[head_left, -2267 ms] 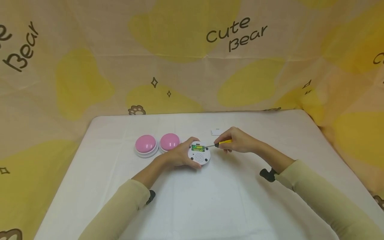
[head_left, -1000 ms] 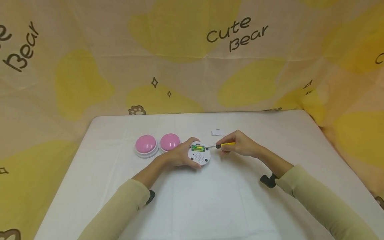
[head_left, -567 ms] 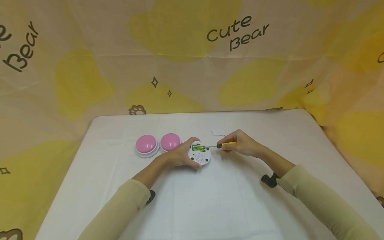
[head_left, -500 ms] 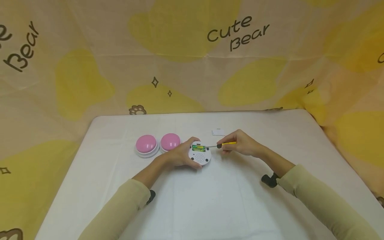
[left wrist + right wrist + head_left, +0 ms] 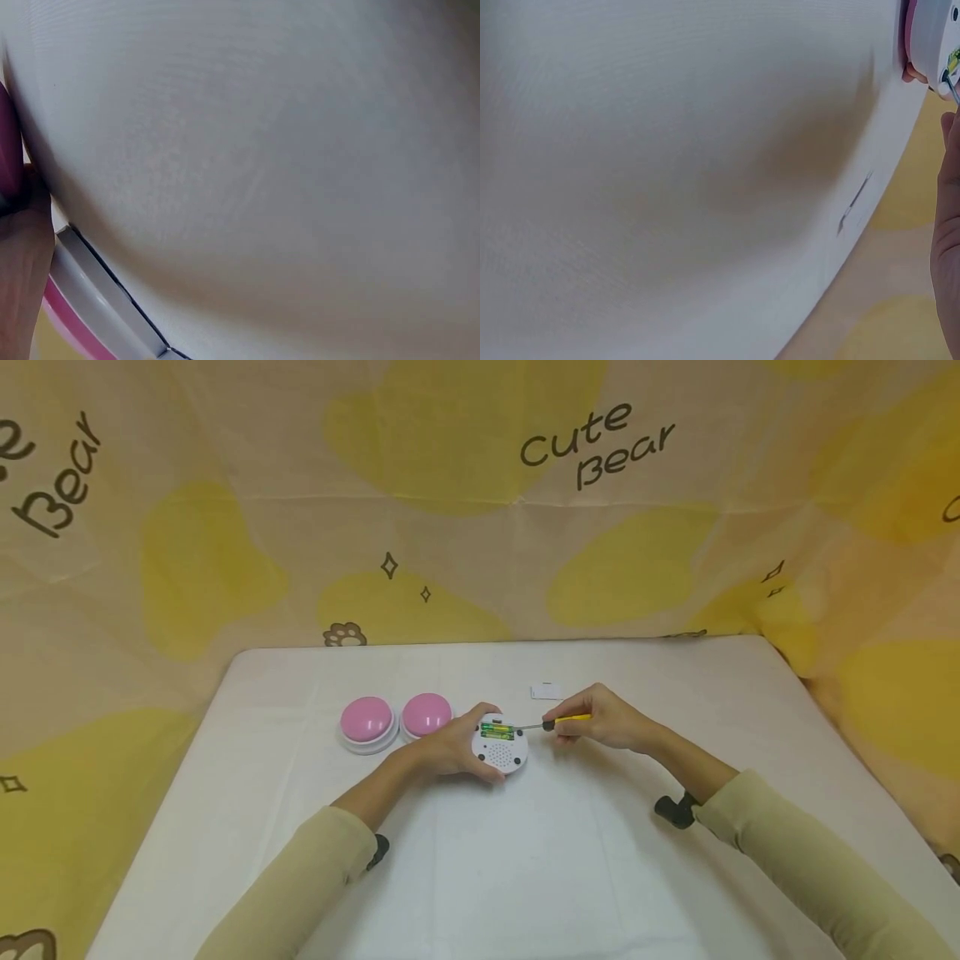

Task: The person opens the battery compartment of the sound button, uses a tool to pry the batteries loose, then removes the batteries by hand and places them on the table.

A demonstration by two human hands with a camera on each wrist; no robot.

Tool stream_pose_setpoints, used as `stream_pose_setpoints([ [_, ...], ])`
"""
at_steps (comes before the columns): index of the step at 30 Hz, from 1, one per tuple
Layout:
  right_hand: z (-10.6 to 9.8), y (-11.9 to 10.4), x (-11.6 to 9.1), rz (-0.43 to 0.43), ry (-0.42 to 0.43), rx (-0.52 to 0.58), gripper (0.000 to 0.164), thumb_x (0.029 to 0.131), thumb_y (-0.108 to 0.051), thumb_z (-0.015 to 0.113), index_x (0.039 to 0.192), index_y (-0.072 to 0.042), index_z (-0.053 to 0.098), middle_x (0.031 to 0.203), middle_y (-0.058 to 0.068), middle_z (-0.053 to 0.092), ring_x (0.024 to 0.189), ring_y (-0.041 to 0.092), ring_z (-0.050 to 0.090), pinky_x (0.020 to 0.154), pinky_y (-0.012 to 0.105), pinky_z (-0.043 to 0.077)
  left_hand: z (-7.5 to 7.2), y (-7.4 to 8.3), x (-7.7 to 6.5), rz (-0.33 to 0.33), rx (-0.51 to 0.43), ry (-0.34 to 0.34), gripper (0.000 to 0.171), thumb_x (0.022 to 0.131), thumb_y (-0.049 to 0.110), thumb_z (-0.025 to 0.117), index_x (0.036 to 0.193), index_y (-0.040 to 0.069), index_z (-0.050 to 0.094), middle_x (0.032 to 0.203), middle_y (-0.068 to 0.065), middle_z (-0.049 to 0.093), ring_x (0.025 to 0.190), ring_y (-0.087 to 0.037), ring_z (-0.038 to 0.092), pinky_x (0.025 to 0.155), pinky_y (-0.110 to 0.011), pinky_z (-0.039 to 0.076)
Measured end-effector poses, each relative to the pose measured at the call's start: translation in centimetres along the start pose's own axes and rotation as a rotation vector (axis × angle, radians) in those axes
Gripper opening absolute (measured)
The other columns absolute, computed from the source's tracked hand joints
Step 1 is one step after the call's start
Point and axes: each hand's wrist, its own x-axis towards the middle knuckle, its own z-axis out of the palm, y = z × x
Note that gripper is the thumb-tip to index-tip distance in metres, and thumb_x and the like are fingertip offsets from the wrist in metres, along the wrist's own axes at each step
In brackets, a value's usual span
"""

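My left hand [image 5: 456, 748] grips a round white push-button device [image 5: 504, 758], turned with its underside up. That underside has speaker holes, dark round feet and an uncovered battery bay holding green batteries [image 5: 497, 732]. My right hand [image 5: 600, 718] pinches a screwdriver [image 5: 574, 718] with a yellow handle and a black collar. Its thin metal shaft points left, with the tip at the right end of the batteries. In the right wrist view, the device's white side [image 5: 928, 37] and pink dome show at the top right, near my right hand [image 5: 948, 247].
Two more push buttons [image 5: 366, 720] with pink domes and white bases stand side by side left of my left hand. A small white rectangular cover [image 5: 545, 692] lies behind my right hand. The white table [image 5: 510, 877] ends at a yellow patterned cloth [image 5: 450, 527].
My right hand has drawn slightly to the right with the screwdriver since the oldest frame, showing more of its shaft. Over the last half second, both hands stay almost still.
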Motion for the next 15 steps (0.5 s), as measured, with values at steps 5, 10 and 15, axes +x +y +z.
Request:
stream_pose_setpoints([
  [5,-0.13,-0.1,-0.11,-0.006,0.003,-0.007,0.025,0.092,-0.001,0.067,0.116,0.005,0.07,0.102,0.025,0.071,0.086,0.039,0.068,0.079,0.031,0.057,-0.08,0.15,-0.08,-0.003,0.009,-0.001,0.096,0.071,0.031,0.09,0.148,0.021,0.033,0.123,-0.001,0.056,0.108,-0.019,0.053,0.096,-0.04,0.043],
  [10,-0.35,-0.18,-0.13,-0.044,-0.005,-0.027,0.024,0.091,-0.001,0.068,0.115,0.006,0.07,0.099,0.026,0.071,0.083,0.037,0.068,0.078,0.032,0.057,-0.08,0.17,-0.1,-0.014,-0.003,0.006,0.097,0.07,0.029,0.091,0.148,0.021,0.033,0.123,-0.001,0.056,0.108,-0.019,0.053,0.097,-0.041,0.042],
  [15,-0.43,-0.22,-0.2,-0.042,-0.012,-0.037,0.025,0.092,-0.001,0.068,0.115,0.007,0.07,0.097,0.026,0.071,0.083,0.038,0.068,0.078,0.032,0.057,0.08,0.0,0.0,-0.005,-0.015,0.005,0.097,0.07,0.028,0.091,0.147,0.021,0.033,0.121,-0.002,0.057,0.107,-0.019,0.055,0.096,-0.04,0.043],
])
